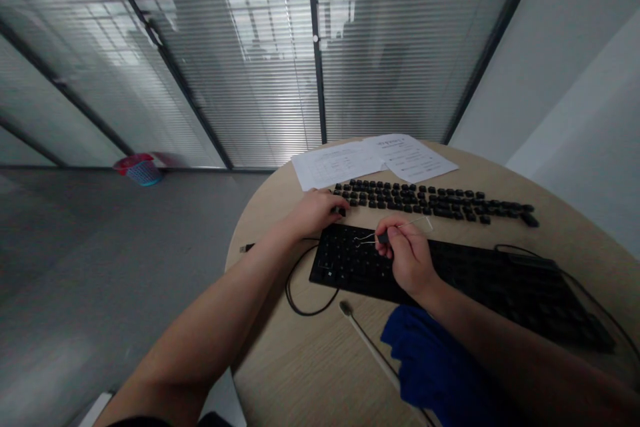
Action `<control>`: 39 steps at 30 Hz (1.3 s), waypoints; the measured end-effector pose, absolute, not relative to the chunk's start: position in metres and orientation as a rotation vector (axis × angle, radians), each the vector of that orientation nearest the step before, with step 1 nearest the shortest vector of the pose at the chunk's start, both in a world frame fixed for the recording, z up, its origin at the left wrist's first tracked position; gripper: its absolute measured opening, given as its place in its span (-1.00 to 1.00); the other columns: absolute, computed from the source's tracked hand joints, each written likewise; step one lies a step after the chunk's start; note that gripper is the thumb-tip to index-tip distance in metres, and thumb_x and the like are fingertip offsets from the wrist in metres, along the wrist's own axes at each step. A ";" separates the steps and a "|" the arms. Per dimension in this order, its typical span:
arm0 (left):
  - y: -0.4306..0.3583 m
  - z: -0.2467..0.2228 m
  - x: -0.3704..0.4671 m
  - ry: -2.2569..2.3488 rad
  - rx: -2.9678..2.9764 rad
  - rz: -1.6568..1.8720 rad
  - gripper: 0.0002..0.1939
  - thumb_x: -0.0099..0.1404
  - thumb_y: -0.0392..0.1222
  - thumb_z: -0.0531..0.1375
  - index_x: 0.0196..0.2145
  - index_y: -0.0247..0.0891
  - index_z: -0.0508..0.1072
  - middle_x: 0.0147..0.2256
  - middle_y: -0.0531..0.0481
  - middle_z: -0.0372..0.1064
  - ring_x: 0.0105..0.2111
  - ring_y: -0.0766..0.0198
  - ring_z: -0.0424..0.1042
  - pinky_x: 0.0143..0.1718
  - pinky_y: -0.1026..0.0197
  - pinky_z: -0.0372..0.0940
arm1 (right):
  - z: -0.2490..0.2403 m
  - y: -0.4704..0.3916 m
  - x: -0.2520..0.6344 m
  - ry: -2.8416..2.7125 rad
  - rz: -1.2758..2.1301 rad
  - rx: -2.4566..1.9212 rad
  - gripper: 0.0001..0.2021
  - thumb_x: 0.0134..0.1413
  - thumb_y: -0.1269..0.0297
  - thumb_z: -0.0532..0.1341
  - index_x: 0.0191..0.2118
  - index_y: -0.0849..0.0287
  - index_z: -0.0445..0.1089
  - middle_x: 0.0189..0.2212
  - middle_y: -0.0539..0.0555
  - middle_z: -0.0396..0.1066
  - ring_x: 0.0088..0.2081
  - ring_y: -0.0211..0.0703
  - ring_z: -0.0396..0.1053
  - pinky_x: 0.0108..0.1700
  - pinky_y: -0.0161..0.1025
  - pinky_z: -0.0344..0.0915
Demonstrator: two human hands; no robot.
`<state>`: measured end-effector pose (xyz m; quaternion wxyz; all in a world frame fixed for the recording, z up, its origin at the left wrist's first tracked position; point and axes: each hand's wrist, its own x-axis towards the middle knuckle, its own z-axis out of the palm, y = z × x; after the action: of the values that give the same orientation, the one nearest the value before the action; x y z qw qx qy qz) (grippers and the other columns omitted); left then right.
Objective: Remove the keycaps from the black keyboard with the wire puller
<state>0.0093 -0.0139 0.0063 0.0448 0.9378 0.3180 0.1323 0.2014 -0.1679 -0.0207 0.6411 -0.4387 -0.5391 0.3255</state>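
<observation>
So we've got a black keyboard (450,280) on a round wooden table (310,360), and a bunch of loose keycaps (430,200) lined up in rows just behind it. Our right hand (407,257) is pinched shut on a thin wire key puller (367,239), its loops hanging over the keyboard's left end. Our left hand (317,210) rests curled at the left end of the keycap rows, touching them; can't tell if it's gripping one. Blue cloth (435,360) and a small brush (370,340) sit near us, papers (370,157) at the far edge.
</observation>
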 end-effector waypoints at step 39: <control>-0.009 0.002 0.019 1.169 2.980 0.375 -0.88 0.31 -0.16 0.36 -0.19 -0.16 0.66 -0.15 -0.13 0.57 -0.04 -0.06 0.41 -0.06 -0.01 0.23 | -0.021 -0.169 0.202 -1.331 0.692 -1.029 -0.76 0.35 0.25 0.13 -0.31 0.12 0.49 -0.54 -0.02 0.42 -0.53 -0.24 0.34 -0.48 -0.31 0.25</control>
<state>0.0194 -0.0093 0.0018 -0.0407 0.9238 0.3625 0.1163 0.2022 -0.1693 -0.0213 0.6143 -0.4463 -0.5774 0.3001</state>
